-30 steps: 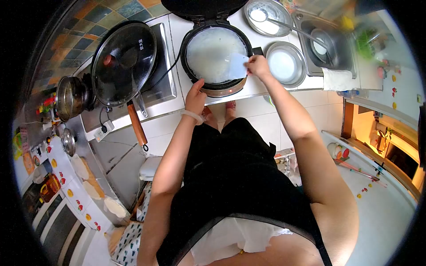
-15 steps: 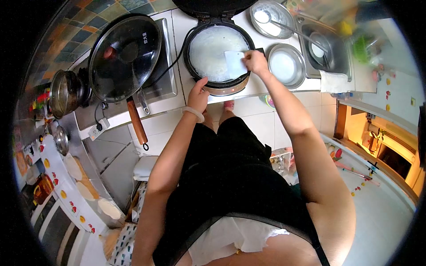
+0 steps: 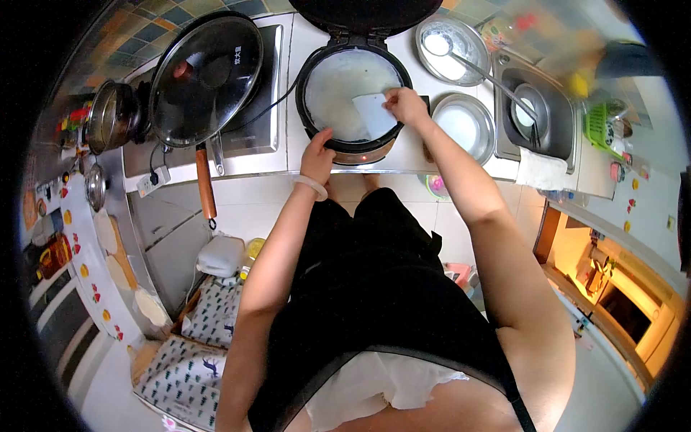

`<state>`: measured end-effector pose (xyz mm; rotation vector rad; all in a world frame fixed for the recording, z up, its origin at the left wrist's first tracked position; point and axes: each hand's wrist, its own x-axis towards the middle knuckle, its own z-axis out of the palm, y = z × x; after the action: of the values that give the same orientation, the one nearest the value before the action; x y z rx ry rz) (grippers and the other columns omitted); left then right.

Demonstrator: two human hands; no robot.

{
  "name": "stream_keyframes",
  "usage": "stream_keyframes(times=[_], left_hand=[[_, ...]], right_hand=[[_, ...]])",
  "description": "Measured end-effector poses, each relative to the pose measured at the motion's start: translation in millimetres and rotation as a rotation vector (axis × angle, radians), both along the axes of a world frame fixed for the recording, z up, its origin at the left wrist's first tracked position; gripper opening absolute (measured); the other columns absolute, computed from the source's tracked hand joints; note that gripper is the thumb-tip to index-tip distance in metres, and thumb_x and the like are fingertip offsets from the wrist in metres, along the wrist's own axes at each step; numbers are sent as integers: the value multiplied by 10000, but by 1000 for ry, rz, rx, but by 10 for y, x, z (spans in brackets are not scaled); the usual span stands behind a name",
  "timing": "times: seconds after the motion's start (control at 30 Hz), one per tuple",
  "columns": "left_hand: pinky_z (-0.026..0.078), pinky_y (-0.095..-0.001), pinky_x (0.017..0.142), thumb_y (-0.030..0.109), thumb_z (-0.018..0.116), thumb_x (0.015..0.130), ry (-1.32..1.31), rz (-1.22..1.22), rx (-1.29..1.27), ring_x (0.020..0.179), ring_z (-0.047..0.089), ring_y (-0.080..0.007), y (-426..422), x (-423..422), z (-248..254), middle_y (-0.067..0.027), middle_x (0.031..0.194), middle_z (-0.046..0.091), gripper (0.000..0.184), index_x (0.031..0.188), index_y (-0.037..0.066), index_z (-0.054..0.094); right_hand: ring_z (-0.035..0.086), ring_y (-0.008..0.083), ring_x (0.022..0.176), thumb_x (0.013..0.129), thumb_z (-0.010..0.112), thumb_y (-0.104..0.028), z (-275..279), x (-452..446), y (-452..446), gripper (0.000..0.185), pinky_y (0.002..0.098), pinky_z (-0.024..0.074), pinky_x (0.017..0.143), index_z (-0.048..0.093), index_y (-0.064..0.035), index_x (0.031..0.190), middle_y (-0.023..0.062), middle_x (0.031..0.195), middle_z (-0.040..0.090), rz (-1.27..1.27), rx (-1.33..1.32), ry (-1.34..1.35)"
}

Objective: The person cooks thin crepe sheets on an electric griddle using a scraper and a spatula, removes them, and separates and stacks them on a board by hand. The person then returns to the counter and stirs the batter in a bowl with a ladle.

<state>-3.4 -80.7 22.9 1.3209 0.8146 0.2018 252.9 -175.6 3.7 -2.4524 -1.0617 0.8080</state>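
A round electric griddle (image 3: 302,108) stands at the counter's front edge with its black lid (image 3: 363,16) raised. A thin, pale pancake (image 3: 335,97) covers its plate. My right hand (image 3: 405,106) is closed on a white flat scraper (image 3: 372,117), which lies low over the right front part of the pancake. At the griddle's front left rim is my left hand (image 3: 317,156), fingers curled with the tips at the edge; what they pinch, if anything, is hidden.
Right of the griddle stand a metal bowl of white liquid (image 3: 461,126) and another bowl with a ladle (image 3: 450,54). Farther right is a sink (image 3: 504,119) holding a pot. A lidded frying pan (image 3: 205,83) sits on the cooktop at left, its wooden handle (image 3: 205,183) jutting past the counter.
My right hand has brought the scraper slightly left across the pancake and turned it. My left hand stays at the front left rim. The camera view has shifted, so the counter appears lower.
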Motion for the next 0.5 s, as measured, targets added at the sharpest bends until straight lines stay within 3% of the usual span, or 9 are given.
stream_keyframes(times=[0.03, 0.1, 0.27, 0.3, 0.4, 0.5], left_hand=[[299, -296, 1047, -90, 412, 752, -6, 4, 19, 1260, 410, -254, -35, 21, -13, -180, 1338, 442, 561, 1307, -15, 415], [300, -295, 1047, -97, 413, 752, -9, 68, -10, 1259, 412, -253, -125, 66, -27, -177, 1333, 447, 560, 1307, -19, 414], [301, -297, 1047, -120, 421, 749, -9, 158, -17, 1261, 409, -236, -320, 146, -144, -153, 1335, 450, 569, 1308, -15, 414], [299, -301, 1049, -130, 424, 750, -32, 165, -36, 1261, 407, -226, -317, 104, -357, -135, 1338, 449, 571, 1307, -5, 419], [297, -307, 1052, -133, 422, 757, 13, 192, -49, 1263, 402, -221, -365, 179, -381, -121, 1342, 448, 567, 1307, 6, 424], [299, -311, 1052, -129, 414, 762, 32, 213, -33, 1266, 397, -229, -443, 278, -228, -129, 1342, 446, 562, 1308, 4, 423]], right_hand=[[641, 238, 674, 757, 670, -222, 42, 94, -39, 196, 348, 495, 644, 662, -66, 875, 97, 740, 658, 28, 16, -83], [630, 306, 809, 742, 672, -237, 111, 305, -92, 192, 409, 494, 700, 662, -118, 892, 102, 821, 663, -7, 35, -102], [627, 301, 816, 742, 664, -226, 231, 517, -26, 178, 405, 494, 692, 664, -120, 884, 99, 843, 663, 73, 169, -97], [625, 304, 819, 741, 662, -221, 177, 502, 2, 177, 406, 494, 694, 665, -122, 888, 101, 852, 661, 101, 173, -35], [617, 308, 838, 758, 630, -230, 27, 360, 134, 175, 412, 500, 724, 663, -123, 893, 107, 881, 649, 184, 113, 121], [637, 285, 717, 744, 663, -187, -56, 204, 180, 175, 362, 493, 642, 650, -63, 867, 117, 765, 660, 328, 229, -27]])
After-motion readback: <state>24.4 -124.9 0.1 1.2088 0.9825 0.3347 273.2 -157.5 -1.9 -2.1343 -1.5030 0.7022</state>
